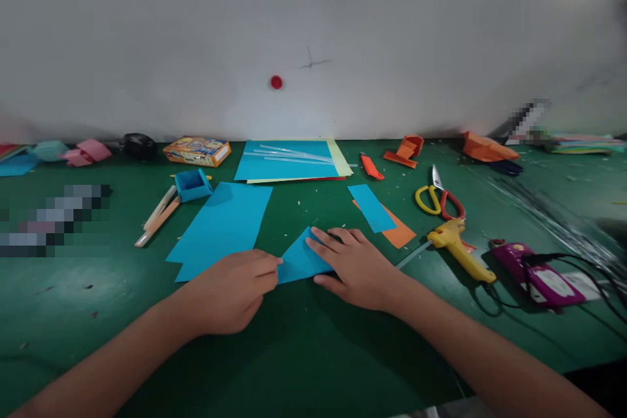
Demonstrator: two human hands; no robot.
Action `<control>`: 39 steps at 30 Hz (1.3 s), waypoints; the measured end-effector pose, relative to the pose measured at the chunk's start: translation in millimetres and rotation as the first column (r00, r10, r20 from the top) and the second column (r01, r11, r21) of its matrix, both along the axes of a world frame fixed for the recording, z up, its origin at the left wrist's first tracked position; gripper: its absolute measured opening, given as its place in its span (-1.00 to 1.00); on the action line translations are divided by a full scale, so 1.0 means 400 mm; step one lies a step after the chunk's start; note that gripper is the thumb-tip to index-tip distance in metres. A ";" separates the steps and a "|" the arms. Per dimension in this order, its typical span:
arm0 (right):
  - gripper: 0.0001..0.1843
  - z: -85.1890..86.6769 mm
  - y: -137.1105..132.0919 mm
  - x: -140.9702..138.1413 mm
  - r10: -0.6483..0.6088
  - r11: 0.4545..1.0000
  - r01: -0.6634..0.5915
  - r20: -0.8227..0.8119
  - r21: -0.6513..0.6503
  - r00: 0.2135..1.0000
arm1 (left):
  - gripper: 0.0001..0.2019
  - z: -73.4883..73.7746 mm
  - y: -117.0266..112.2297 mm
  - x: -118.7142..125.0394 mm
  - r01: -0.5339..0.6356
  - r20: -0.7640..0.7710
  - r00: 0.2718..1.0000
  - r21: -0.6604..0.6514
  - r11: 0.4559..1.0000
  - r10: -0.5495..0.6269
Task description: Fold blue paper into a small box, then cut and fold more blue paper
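Observation:
A folded piece of blue paper [301,258] lies on the green table between my two hands. My left hand [232,290] pinches its left corner between thumb and fingers. Spread over the right side of the paper, my right hand [355,268] presses it down with fingers stretched out. Larger blue sheets [223,222] lie just beyond my left hand. Past my right hand sit a small blue strip [371,208] and an orange paper piece [402,234] partly under it.
To the right are scissors [441,199], a yellow glue gun [460,251] and a purple device [536,274] with black cables. At the back stand stacked sheets with glue sticks [294,160], a red cutter [371,166] and a small box [196,151]. Pens [159,215] lie left, near a blue paper box [192,185].

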State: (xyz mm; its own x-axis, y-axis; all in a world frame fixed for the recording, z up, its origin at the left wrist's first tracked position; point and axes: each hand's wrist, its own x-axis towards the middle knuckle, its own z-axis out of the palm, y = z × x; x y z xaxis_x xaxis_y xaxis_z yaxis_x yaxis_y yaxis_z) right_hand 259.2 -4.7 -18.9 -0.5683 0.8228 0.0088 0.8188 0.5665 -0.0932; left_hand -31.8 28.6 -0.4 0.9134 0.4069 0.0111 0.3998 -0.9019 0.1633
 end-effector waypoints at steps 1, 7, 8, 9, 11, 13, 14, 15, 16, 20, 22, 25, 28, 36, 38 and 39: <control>-0.26 0.000 0.000 0.000 -0.002 1.000 0.002 0.003 0.001 1.000 | -0.71 0.000 0.001 0.000 0.003 0.008 1.000 0.002 1.000 -0.003; -0.26 -0.001 -0.001 0.002 -0.005 1.000 0.005 0.003 0.003 1.000 | -0.59 0.004 0.005 -0.001 0.041 0.026 0.999 -0.005 0.999 -0.041; -0.26 -0.002 -0.001 0.002 -0.005 1.000 0.005 0.005 0.004 1.000 | -0.58 0.005 0.005 -0.002 0.045 0.034 0.998 -0.005 0.999 -0.044; -0.26 -0.002 -0.001 0.002 -0.004 1.000 0.004 0.007 0.006 1.000 | -0.58 0.006 0.005 -0.003 0.046 0.040 0.998 -0.005 0.999 -0.046; -0.26 -0.003 -0.001 0.002 -0.002 1.000 0.002 0.010 0.008 1.000 | -0.58 0.007 0.004 -0.005 0.036 0.038 0.999 -0.007 0.999 -0.036; -0.26 -0.004 -0.001 0.001 -0.004 1.000 0.004 0.012 0.008 1.000 | -0.57 0.009 0.002 -0.007 0.025 0.018 1.000 -0.009 1.000 -0.025; -0.26 -0.003 -0.001 0.001 -0.006 1.000 0.006 0.012 0.007 1.000 | -0.57 0.010 0.002 -0.008 0.020 0.005 1.000 -0.011 1.000 -0.020; -0.26 -0.002 -0.001 0.001 -0.008 1.000 0.008 0.013 0.007 1.000 | -0.57 0.010 0.001 -0.009 0.017 -0.003 1.000 -0.013 1.000 -0.017; -0.26 -0.001 0.000 0.001 -0.010 1.000 0.010 0.013 0.007 1.000 | -0.56 0.011 0.001 -0.009 0.016 -0.005 1.000 -0.012 1.000 -0.016; -0.27 0.009 0.002 0.005 0.004 1.000 -0.004 0.020 0.003 1.000 | -0.57 0.014 0.001 -0.007 0.013 -0.017 1.000 -0.005 1.000 -0.013; -0.27 0.011 0.003 0.006 0.010 1.000 -0.010 0.024 0.002 1.000 | -0.58 0.017 -0.001 -0.004 0.008 -0.027 1.000 -0.005 1.000 -0.008; -0.26 0.009 0.003 0.004 0.003 1.000 -0.003 0.016 0.017 1.000 | -0.59 0.020 -0.005 0.000 0.002 -0.002 1.000 -0.021 1.000 -0.002; -0.27 0.006 0.004 0.000 0.012 1.000 -0.012 -0.008 0.021 1.000 | -0.60 0.018 -0.006 0.000 -0.011 0.009 1.000 -0.035 0.999 0.011; -0.28 0.013 0.005 0.003 0.000 0.998 -0.001 -0.010 -0.056 1.000 | -0.58 0.026 -0.009 0.003 -0.037 -0.009 0.999 -0.022 0.999 0.037; -0.28 0.014 0.004 0.004 0.004 0.998 -0.004 -0.003 -0.062 1.000 | -0.58 0.027 -0.012 0.002 -0.047 -0.025 0.999 -0.015 0.999 0.046; -0.28 0.013 0.004 0.004 0.006 0.998 -0.006 -0.001 -0.063 1.000 | -0.57 0.026 -0.013 0.001 -0.047 -0.029 0.998 -0.011 0.999 0.046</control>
